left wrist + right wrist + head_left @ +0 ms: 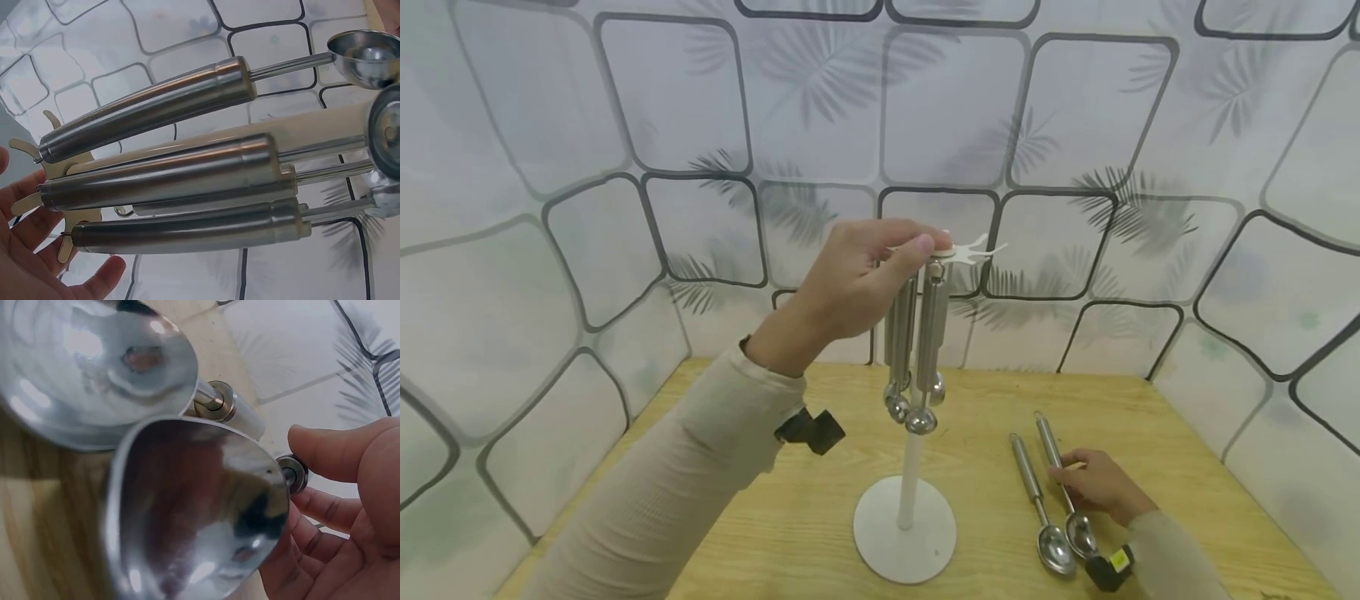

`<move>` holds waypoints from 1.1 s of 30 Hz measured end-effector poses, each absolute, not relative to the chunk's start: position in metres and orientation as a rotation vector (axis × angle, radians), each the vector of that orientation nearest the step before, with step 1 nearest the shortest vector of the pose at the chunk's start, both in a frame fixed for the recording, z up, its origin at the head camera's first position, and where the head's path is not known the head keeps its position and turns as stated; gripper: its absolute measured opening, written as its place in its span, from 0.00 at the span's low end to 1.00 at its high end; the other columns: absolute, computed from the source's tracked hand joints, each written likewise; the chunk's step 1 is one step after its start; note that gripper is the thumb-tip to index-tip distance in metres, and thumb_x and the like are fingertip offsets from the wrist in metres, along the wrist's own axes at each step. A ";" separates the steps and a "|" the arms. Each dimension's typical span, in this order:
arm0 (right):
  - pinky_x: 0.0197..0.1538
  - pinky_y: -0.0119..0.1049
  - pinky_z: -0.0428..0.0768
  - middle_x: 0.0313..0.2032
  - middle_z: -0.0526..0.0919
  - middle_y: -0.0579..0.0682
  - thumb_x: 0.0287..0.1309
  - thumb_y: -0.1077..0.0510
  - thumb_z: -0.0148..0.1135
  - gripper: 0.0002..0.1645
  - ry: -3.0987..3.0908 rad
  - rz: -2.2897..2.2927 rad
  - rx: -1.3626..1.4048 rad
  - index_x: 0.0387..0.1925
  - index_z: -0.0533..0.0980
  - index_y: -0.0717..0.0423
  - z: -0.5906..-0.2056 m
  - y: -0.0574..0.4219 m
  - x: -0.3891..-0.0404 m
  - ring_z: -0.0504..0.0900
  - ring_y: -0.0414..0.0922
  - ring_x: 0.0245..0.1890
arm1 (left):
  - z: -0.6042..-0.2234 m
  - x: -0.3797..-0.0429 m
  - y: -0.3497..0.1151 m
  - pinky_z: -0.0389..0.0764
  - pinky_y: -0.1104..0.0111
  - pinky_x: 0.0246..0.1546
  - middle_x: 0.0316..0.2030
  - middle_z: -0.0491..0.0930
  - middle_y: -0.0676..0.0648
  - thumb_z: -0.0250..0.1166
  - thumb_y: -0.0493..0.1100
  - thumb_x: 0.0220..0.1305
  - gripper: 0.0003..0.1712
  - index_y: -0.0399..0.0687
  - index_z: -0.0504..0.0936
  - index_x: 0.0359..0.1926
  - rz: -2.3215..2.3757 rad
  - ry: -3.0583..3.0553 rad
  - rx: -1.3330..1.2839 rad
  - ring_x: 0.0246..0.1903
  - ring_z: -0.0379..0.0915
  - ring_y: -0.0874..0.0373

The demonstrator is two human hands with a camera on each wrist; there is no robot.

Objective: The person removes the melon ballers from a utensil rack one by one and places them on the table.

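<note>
Near right on the wooden table (801, 508), one steel scoop (1049, 442) is between the curled thumb and fingers of my right hand (1101, 483), a second scoop (1027, 468) just left; farther left, my left hand (865, 279) pinches the white stand (908, 483) at its top

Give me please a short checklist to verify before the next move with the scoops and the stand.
1. Stand upright on table: ok.
2. Left grip at the stand's top: ok, touching it.
3. Right grip on right scoop: ok, holding its handle.
4. Bare arm atop the stand: ok, on its right side.
5. Right scoop clear of left scoop: cannot tell; they overlap in the right wrist view.
6. Left scoop off the table: not ok.
</note>
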State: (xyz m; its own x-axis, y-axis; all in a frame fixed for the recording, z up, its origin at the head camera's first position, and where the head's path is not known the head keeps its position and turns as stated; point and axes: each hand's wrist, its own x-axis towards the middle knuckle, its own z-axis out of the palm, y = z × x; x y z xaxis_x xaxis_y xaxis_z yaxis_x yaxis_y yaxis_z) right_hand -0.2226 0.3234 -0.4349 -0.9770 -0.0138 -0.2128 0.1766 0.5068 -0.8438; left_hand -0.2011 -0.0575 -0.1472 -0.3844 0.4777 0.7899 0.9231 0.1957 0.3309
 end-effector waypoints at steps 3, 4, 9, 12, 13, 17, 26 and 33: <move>0.35 0.41 0.81 0.33 0.77 0.56 0.62 0.57 0.62 0.24 2.584 -1.430 0.144 0.49 0.70 0.74 -0.437 0.323 -0.223 0.78 0.47 0.30 | -0.147 -0.201 -0.057 0.76 0.65 0.49 0.47 0.84 0.43 0.51 0.39 0.69 0.17 0.35 0.84 0.47 -1.103 -1.961 -1.296 0.49 0.78 0.57; 0.34 0.40 0.81 0.33 0.77 0.56 0.61 0.57 0.63 0.24 2.590 -1.428 0.160 0.48 0.70 0.74 -0.438 0.323 -0.223 0.78 0.47 0.30 | -0.147 -0.201 -0.057 0.76 0.65 0.49 0.47 0.84 0.43 0.51 0.39 0.69 0.17 0.35 0.84 0.47 -1.104 -1.965 -1.294 0.49 0.78 0.57; 0.34 0.40 0.82 0.31 0.78 0.55 0.61 0.57 0.63 0.24 2.621 -1.395 0.141 0.48 0.71 0.75 -0.441 0.323 -0.224 0.79 0.46 0.29 | -0.147 -0.201 -0.058 0.76 0.65 0.49 0.47 0.84 0.43 0.52 0.39 0.69 0.17 0.36 0.84 0.47 -1.104 -1.969 -1.289 0.49 0.78 0.58; 0.32 0.40 0.81 0.29 0.77 0.54 0.61 0.57 0.63 0.23 2.645 -1.365 0.134 0.46 0.71 0.75 -0.442 0.323 -0.225 0.78 0.46 0.28 | -0.147 -0.201 -0.058 0.76 0.65 0.49 0.47 0.84 0.43 0.52 0.39 0.69 0.17 0.36 0.84 0.47 -1.103 -1.968 -1.290 0.49 0.78 0.57; 0.32 0.40 0.81 0.28 0.77 0.54 0.61 0.57 0.64 0.23 2.655 -1.356 0.137 0.46 0.72 0.74 -0.443 0.323 -0.225 0.77 0.46 0.27 | -0.147 -0.200 -0.058 0.76 0.64 0.49 0.47 0.84 0.43 0.52 0.39 0.69 0.17 0.36 0.84 0.47 -1.103 -1.967 -1.291 0.49 0.78 0.57; 0.29 0.38 0.78 0.26 0.76 0.52 0.60 0.57 0.64 0.20 2.679 -1.329 0.135 0.44 0.73 0.73 -0.443 0.322 -0.224 0.75 0.45 0.25 | -0.147 -0.200 -0.058 0.76 0.64 0.48 0.47 0.84 0.43 0.52 0.39 0.69 0.17 0.36 0.84 0.47 -1.099 -1.965 -1.290 0.49 0.78 0.58; 0.27 0.37 0.76 0.23 0.76 0.51 0.59 0.58 0.65 0.21 2.721 -1.267 0.148 0.43 0.74 0.74 -0.445 0.320 -0.222 0.75 0.44 0.21 | -0.146 -0.199 -0.059 0.76 0.64 0.49 0.47 0.84 0.44 0.52 0.39 0.69 0.17 0.36 0.84 0.47 -1.098 -1.974 -1.291 0.49 0.78 0.58; 0.27 0.38 0.76 0.23 0.77 0.52 0.58 0.58 0.66 0.23 2.742 -1.248 0.131 0.43 0.73 0.76 -0.443 0.319 -0.222 0.76 0.45 0.21 | -0.145 -0.198 -0.060 0.76 0.65 0.50 0.48 0.83 0.44 0.51 0.40 0.70 0.18 0.36 0.84 0.48 -1.097 -1.977 -1.285 0.50 0.77 0.58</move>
